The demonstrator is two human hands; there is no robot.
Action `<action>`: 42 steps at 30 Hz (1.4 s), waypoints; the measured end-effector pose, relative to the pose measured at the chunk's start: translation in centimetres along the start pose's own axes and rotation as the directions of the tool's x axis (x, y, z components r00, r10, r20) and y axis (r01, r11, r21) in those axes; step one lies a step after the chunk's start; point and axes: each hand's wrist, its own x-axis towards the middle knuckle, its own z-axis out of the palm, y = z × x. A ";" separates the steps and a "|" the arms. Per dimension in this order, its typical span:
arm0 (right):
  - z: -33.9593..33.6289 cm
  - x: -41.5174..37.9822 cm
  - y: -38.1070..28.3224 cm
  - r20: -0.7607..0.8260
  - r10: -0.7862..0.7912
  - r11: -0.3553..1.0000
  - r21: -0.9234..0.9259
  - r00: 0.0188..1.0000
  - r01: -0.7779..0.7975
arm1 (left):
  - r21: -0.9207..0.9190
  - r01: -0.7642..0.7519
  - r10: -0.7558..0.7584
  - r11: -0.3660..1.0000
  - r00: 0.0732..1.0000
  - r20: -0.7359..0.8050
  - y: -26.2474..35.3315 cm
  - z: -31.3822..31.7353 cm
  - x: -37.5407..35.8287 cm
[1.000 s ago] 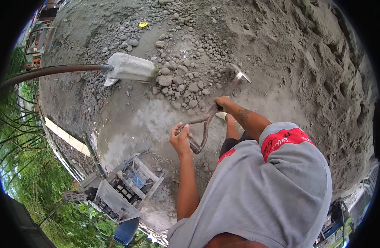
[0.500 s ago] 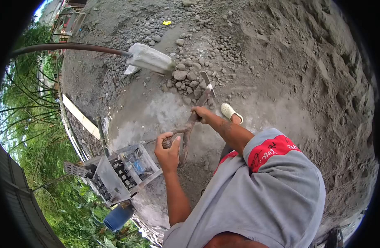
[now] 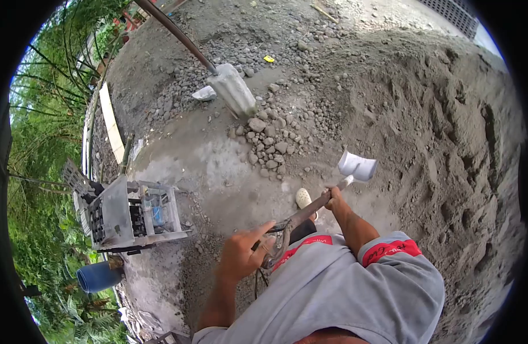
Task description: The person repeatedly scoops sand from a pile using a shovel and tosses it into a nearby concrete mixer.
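A shovel (image 3: 310, 211) with a worn brown handle slants across my front, its pale metal blade (image 3: 364, 168) over the grey soil at the right. My right hand (image 3: 334, 199) is closed round the shaft just below the blade. At the handle's forked end, my left hand (image 3: 245, 252) holds the grip, with the index finger stretched along it; part of the grip is hidden behind the fingers. The blade looks bare of soil. My foot in a cream clog (image 3: 303, 198) stands under the shaft.
Piled stones (image 3: 269, 143) lie ahead beside a concrete block (image 3: 232, 90) with a pole in it. A large soil mound (image 3: 430, 114) rises at right. At left stand a dusty machine (image 3: 135, 215) and a blue barrel (image 3: 100, 276). A small yellow object (image 3: 268, 59) lies farther off.
The shovel has swung right, away from the stones toward the soil mound, and its blade has turned to show its broad face. Both hands have moved with it, and the view has shifted.
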 end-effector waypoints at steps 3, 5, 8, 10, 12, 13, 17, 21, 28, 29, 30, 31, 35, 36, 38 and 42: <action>0.5 -0.5 -2.0 0.034 -0.154 0.979 0.141 0.988 0.148 | 0.073 0.069 -0.057 0.995 0.986 -0.155 -3.6 1.5 1.2; 0.3 -0.3 -2.3 0.019 -0.207 0.952 0.234 0.978 0.197 | -0.039 0.305 -0.306 0.951 0.922 -0.236 -8.1 3.0 1.1; 0.7 1.1 -3.9 0.009 -0.216 0.943 0.262 0.976 0.207 | -0.724 0.599 -0.802 0.344 0.588 0.105 -8.5 4.1 3.1; 1.9 2.2 -5.5 -0.019 -0.218 0.959 0.183 0.976 0.218 | -0.757 0.589 -0.809 0.285 0.571 0.140 -10.4 5.3 3.3; 2.8 3.8 -7.1 -0.072 -0.302 0.941 0.136 0.951 0.309 | -0.795 0.568 -0.825 0.213 0.540 0.164 -13.0 7.2 4.2; 3.2 4.4 -7.7 -0.123 -0.325 0.941 0.053 0.938 0.333 | -0.817 0.543 -0.850 0.193 0.509 0.138 -14.0 8.1 4.3; 3.8 11.2 -4.8 -0.367 -0.265 0.928 -0.349 0.891 0.133 | -0.850 0.523 -0.975 -0.067 0.145 0.166 -15.9 10.6 3.0; -1.3 19.3 8.2 -0.350 -0.189 0.864 -0.503 0.918 -0.014 | -0.719 0.690 -0.944 -0.083 -0.285 -0.165 -18.3 12.3 -3.8; -3.1 26.6 18.3 -0.479 0.159 0.779 -0.476 0.863 -0.408 | -0.720 0.666 -0.811 -0.198 -0.523 -0.261 -25.6 16.2 -12.4; -2.0 28.7 15.9 -0.467 0.040 0.748 -0.572 0.883 -0.337 | -0.690 0.663 -0.771 -0.291 -0.590 -0.241 -28.2 17.8 -11.3; -0.7 31.5 12.0 -0.435 0.098 0.779 -0.526 0.895 -0.341 | -0.783 0.551 -0.822 -0.288 -0.562 -0.093 -31.1 20.7 -10.5; 0.1 35.1 7.3 -0.363 0.025 0.789 -0.565 0.931 -0.242 | -0.806 0.520 -0.818 -0.284 -0.570 -0.080 -32.9 25.4 -5.1; 5.1 45.8 -8.5 -0.241 -0.214 0.765 -0.644 0.947 0.009 | -0.874 0.462 -0.935 -0.151 -0.354 -0.026 -35.4 39.1 10.0; 6.2 45.5 -10.2 -0.232 -0.209 0.761 -0.649 0.950 0.009 | -0.902 0.404 -0.937 -0.149 -0.350 -0.002 -35.0 40.3 10.5; 9.1 42.7 -13.7 -0.225 -0.147 0.763 -0.646 0.963 -0.035 | -0.898 0.419 -0.956 -0.133 -0.295 0.004 -34.8 41.4 7.3; 6.5 42.2 -12.5 -0.187 -0.118 0.792 -0.611 0.975 -0.021 | -0.882 0.466 -0.987 -0.073 -0.158 -0.002 -34.3 40.7 6.3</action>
